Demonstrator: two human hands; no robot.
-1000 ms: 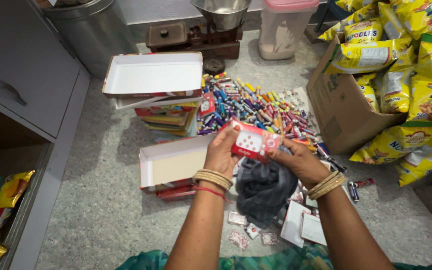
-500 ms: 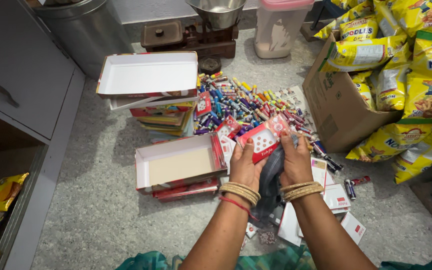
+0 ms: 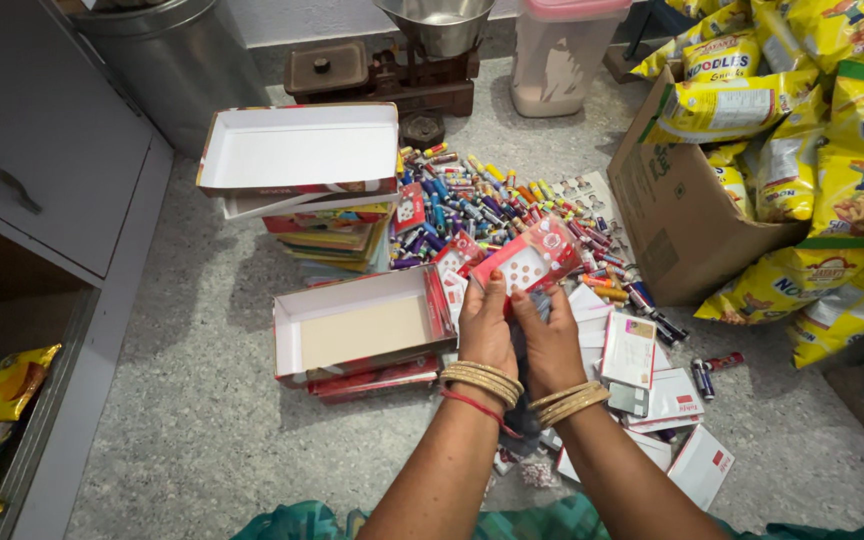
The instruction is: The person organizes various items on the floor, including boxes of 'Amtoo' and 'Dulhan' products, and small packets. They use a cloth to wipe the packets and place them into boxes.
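Right hand (image 3: 550, 340) closer to left hand (image 3: 485, 325)

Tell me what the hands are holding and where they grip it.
Both the left hand and right hand hold a red card with white dots by its lower edge, with a dark cloth beneath them.

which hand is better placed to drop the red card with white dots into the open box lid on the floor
Left, probably. The left hand grips the red card with white dots on the side next to the open red-edged cardboard box lid; the right hand sits farther away, over dark cloth.
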